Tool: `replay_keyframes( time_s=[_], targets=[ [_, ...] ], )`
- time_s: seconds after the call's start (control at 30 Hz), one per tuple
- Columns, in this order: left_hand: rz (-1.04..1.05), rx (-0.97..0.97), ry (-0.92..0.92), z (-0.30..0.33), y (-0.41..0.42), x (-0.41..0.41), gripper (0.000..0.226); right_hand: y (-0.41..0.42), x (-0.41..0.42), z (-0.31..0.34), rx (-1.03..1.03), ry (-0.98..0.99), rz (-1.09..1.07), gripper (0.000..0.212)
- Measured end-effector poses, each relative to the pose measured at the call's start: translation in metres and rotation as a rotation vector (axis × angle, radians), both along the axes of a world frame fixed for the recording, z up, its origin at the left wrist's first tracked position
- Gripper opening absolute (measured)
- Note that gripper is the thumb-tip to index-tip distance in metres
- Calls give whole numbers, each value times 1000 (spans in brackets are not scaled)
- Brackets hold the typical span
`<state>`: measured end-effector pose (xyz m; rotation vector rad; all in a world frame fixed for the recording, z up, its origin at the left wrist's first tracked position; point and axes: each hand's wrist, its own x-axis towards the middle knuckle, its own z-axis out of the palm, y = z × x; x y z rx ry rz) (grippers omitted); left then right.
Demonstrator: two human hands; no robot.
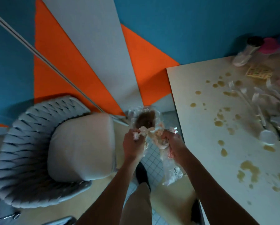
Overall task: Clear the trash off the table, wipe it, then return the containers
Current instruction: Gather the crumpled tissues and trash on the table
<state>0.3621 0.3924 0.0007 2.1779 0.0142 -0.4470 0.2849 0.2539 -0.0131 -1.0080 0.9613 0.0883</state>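
**Trash being bagged beside the stained bench**

Plainly, the head view looks down on two bare arms held out over the floor, just left of the pale rectangular bench [201,111]. The left hand [132,145] has its fingers curled round a bunch of crumpled white paper trash [144,132], and the right hand [171,143] closes its grip on the gathered rim of a thin clear plastic bag [171,169], which hangs below that hand and bulges open ahead of both hands, with something dark brown showing inside. Both grips are closed on what they hold; neither hand touches the bench.

Tan liquid spots [248,169] are scattered over the bench top. Toward its far right lies a heap of clear plastic cutlery and wrappers [257,98], a small white round cup [266,137] at its near edge, and a yellow patterned packet [257,73] farther back. At the far corner stands a clear jar with a black lid [249,47], with pink and blue lidded containers just beside it, too blurred to describe further. A grey woven armchair with a pale cushion [67,146] stands to the left.

The step in hand looks like clearing trash: paper is being stuffed into the bag. Much litter remains, so wiping seems some way off. The next move likely calls for holding the bag mouth open with one hand while the other reaches right for the cutlery heap.
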Motion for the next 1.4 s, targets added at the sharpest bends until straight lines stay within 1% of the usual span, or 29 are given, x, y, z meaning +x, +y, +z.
replay_keyframes(
  time_s=[0.07,0.1,0.2,0.27,0.3,0.37,0.4,0.5,0.57,0.67,0.73,0.8,0.83,0.87,0.9,0.93,0.97,1.0,1.03,1.1,1.17,1.23,1.3,1.4],
  targets=[
    [-68,49,51,-18,3,37,18,5,34,-26,28,65,-25,40],
    [-114,71,58,-28,4,54,15,7,48,-36,43,83,-45,40],
    [-207,106,108,-54,0,102,8,8,80,-57,54,133,-107,18],
    [-250,123,127,-74,-8,126,3,6,96,-77,39,168,-134,13],
    [-272,130,123,-87,-12,137,4,5,105,-88,21,199,-136,14],
    [-304,128,143,-122,-20,156,3,1,122,-121,0,243,-137,25],
    [-315,141,160,-141,-22,163,6,0,130,-129,-8,272,-127,26],
    [-341,178,205,-242,-32,194,24,-12,164,-184,-51,311,-106,8],
    [-332,195,218,-274,-42,211,30,-20,185,-223,-84,324,-107,9],
    [-380,196,224,-321,-58,232,38,-33,220,-298,-179,299,-91,12],
    [-357,161,191,-351,-65,243,32,-40,241,-337,-263,263,-115,23],
    [-326,125,121,-397,-73,252,31,-44,263,-392,-416,187,-135,35],
    [-308,106,71,-419,-78,255,33,-46,273,-421,-502,134,-122,35],
    [-292,99,29,-441,-82,259,40,-49,280,-459,-573,99,-86,32],
    [-292,89,4,-463,-86,262,48,-48,287,-478,-630,80,-22,27],
    [-306,99,17,-486,-89,266,50,-47,293,-509,-659,77,42,22],
    [-319,109,48,-512,-93,269,44,-46,296,-531,-657,91,82,18],
    [-336,128,89,-540,-96,274,37,-45,299,-549,-615,99,83,14],
    [-357,135,130,-562,-98,280,35,-45,300,-563,-544,119,82,14],
    [-447,179,223,-609,-104,288,45,-46,304,-602,-416,180,104,19],
    [-534,272,300,-656,-114,296,44,-51,311,-637,-386,257,165,20],
    [-613,367,318,-691,-123,304,41,-56,321,-662,-338,364,229,33],
    [-677,390,309,-718,-130,311,44,-59,329,-686,-284,426,280,43],
    [-725,360,332,-742,-139,319,45,-66,333,-713,-204,386,252,48]
  ],
)
